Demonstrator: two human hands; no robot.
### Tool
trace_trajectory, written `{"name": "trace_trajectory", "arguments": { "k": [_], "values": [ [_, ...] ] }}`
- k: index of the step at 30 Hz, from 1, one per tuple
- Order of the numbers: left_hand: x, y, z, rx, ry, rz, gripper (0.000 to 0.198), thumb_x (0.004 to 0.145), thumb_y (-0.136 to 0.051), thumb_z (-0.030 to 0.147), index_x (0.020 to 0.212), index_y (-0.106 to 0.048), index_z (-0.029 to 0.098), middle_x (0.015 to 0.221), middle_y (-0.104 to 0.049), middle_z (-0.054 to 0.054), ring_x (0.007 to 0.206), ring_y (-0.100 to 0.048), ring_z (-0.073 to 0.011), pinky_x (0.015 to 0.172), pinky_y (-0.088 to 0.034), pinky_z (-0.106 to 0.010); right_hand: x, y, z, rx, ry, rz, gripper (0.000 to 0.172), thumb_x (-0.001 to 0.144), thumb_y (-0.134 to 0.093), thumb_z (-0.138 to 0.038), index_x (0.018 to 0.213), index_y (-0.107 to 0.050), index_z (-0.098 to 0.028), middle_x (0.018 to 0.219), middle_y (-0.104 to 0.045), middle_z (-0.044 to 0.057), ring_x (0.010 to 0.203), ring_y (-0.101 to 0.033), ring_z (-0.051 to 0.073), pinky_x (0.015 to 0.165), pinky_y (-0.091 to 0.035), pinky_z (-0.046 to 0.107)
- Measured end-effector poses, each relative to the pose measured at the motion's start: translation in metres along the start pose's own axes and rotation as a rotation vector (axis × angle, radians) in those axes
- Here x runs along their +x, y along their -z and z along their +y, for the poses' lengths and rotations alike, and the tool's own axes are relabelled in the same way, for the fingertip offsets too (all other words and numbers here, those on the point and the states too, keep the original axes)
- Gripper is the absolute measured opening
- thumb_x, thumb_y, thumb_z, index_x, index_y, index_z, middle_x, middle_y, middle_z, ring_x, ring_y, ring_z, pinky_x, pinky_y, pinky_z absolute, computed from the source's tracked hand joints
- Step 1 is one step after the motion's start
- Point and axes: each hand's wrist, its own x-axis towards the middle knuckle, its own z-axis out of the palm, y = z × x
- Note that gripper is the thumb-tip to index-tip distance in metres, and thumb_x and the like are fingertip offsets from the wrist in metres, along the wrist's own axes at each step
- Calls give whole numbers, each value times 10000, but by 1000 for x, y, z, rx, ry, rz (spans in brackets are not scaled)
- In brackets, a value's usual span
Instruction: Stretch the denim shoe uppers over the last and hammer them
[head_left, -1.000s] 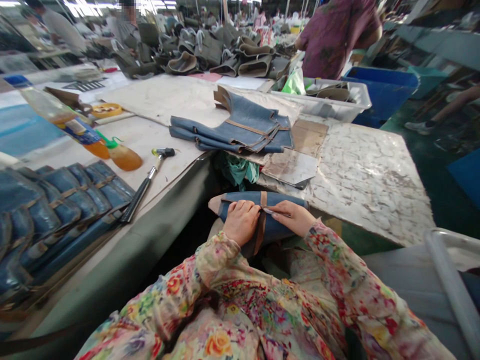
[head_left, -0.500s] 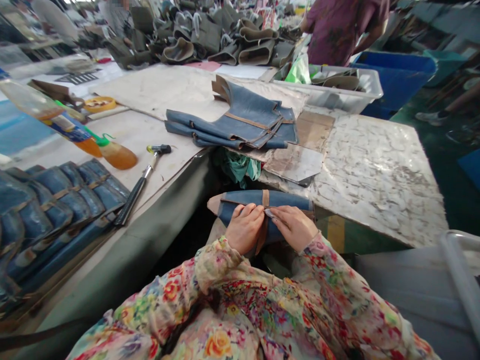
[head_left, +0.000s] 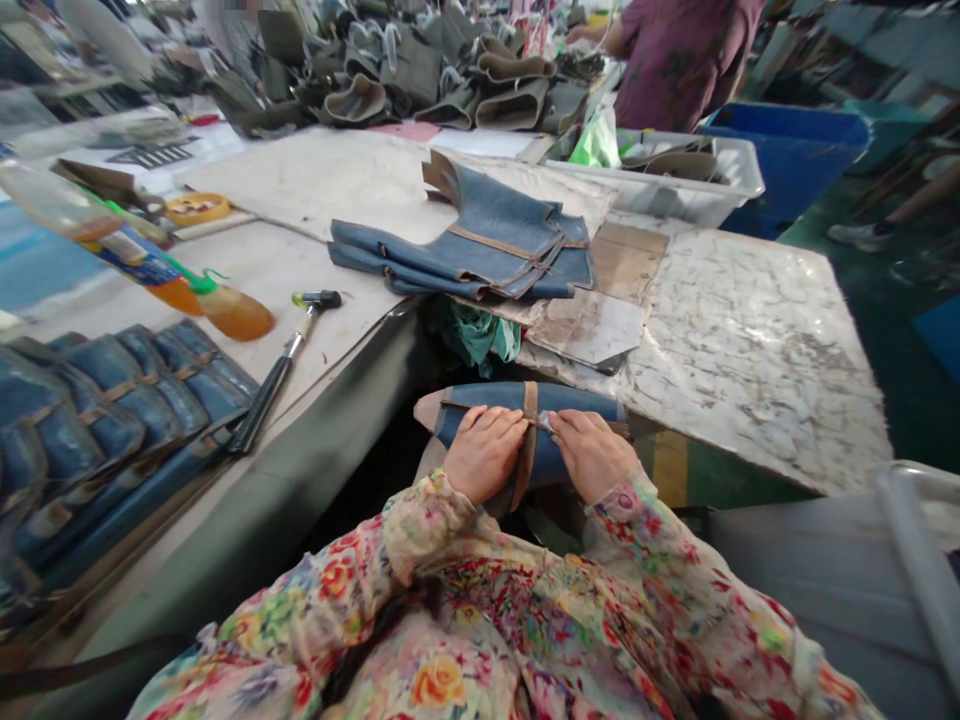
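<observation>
A blue leather-like piece (head_left: 495, 392) with a tan strap (head_left: 531, 396) crossing it lies in front of my body, below the table edge. On its left part, my left hand (head_left: 484, 455) grips the near edge of a seam with bent fingers. My right hand (head_left: 596, 458) is closed on the same piece, just right of the strap. Something whitish shows at the right fingertips; I cannot tell whether it is a finger wrap or a held scrap. Both thumbs and the underside of the piece are hidden.
More blue pieces (head_left: 517, 225) are stacked on the table ahead, others (head_left: 135, 385) lie in a row at left. A hammer (head_left: 289, 365) and a bottle of amber liquid (head_left: 236, 308) are at left. A grey bin (head_left: 810, 570) stands right; a person (head_left: 682, 65) works beyond.
My right fingers have shifted slightly right, away from the strap, and more of the strap shows. My left hand stays on the piece. The person at the back has moved an arm.
</observation>
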Motion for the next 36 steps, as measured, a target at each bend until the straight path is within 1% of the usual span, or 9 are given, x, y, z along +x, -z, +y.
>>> {"name": "trace_trajectory", "arguments": {
  "k": [4,6,8,13,17,20,24,28,36],
  "values": [
    [-9,4,-10,48,45,45,289,885,-399,226,1131,-546,195,1160,-595,-30,1069,-496,-183,926,-311,-363,-15,-3,21,70,37,65,315,871,-394,-208,1113,-591,-166,1096,-587,95,1004,-492,227,863,-456,376],
    [-13,6,-14,66,66,58,290,889,-396,230,1133,-548,191,1143,-603,-36,1055,-503,-188,909,-319,-363,-15,-3,27,136,70,81,314,863,-410,-228,1110,-597,-177,1100,-589,85,1017,-493,217,895,-443,384],
    [-14,7,-16,72,71,61,289,887,-399,221,1129,-552,188,1135,-606,-40,1051,-505,-190,902,-324,-361,-10,-1,27,190,112,81,318,860,-416,-243,1115,-598,-186,1105,-589,74,1017,-497,204,916,-433,382],
    [-16,8,-17,45,59,55,295,868,-422,197,1135,-546,188,1152,-591,-50,1063,-497,-186,906,-333,-351,11,6,6,210,189,107,333,873,-401,-248,1144,-585,-184,1131,-580,68,1023,-480,203,929,-426,375],
    [-18,9,-19,15,74,24,306,864,-427,193,1149,-537,193,1162,-580,-54,1070,-490,-182,920,-329,-351,23,-3,-8,196,218,47,319,878,-396,-238,1121,-600,-206,1101,-596,68,989,-491,206,879,-459,362],
    [-20,10,-23,9,89,19,301,877,-411,206,1152,-534,191,1148,-586,-52,1060,-493,-179,926,-323,-351,31,-9,-15,169,246,0,317,888,-387,-237,1120,-599,-198,1119,-590,63,999,-489,205,877,-462,345],
    [-25,13,-32,21,104,32,296,879,-409,211,1141,-542,187,1137,-592,-55,1056,-499,-178,926,-326,-343,41,-10,-26,153,283,-48,303,884,-400,-226,1098,-610,-178,1107,-594,75,995,-497,208,869,-464,341],
    [-33,19,-44,39,129,42,290,880,-405,209,1129,-551,189,1130,-596,-58,1057,-502,-173,920,-328,-338,51,-14,-41,199,280,-46,298,885,-395,-218,1100,-600,-198,1110,-587,72,1001,-503,192,871,-456,330],
    [-51,29,-63,49,261,58,269,901,-380,249,1103,-548,195,1101,-605,-42,1019,-512,-168,893,-337,-337,77,-21,-73,180,321,-107,306,896,-368,-236,1111,-584,-202,1124,-572,75,975,-510,198,814,-470,329]
  ]
}}
